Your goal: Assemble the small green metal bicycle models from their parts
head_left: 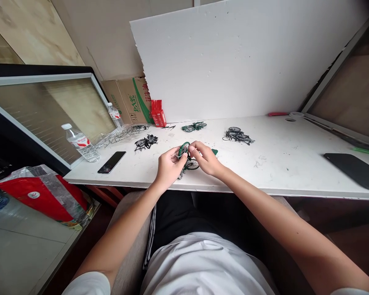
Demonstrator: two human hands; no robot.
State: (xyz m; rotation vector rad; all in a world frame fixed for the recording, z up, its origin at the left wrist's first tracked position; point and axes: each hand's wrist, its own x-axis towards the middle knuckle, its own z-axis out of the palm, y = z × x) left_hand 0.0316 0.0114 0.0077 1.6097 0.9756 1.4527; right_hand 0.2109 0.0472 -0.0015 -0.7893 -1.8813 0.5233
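Between my two hands, over the front of the white table (283, 164), is a small green model bicycle (192, 164) with thin-spoked wheels. My left hand (171, 166) closes on it from the left, thumb near the upper wheel. From the right, my right hand (205, 157) pinches at the same bicycle close to that wheel. My fingers hide much of the frame. A small green piece (214, 151) lies just beyond my right hand. Farther back rest another green model bicycle (194, 126), a black one (146, 142) to the left and a dark one (238, 135) to the right.
A phone (112, 162) and a water bottle (81, 143) are on the left, with a second bottle (115, 114) behind. Clear plastic packaging (119, 135), a red box (158, 113) and a cardboard carton (129, 100) stand farther back. A black object (355, 170) lies at the right edge.
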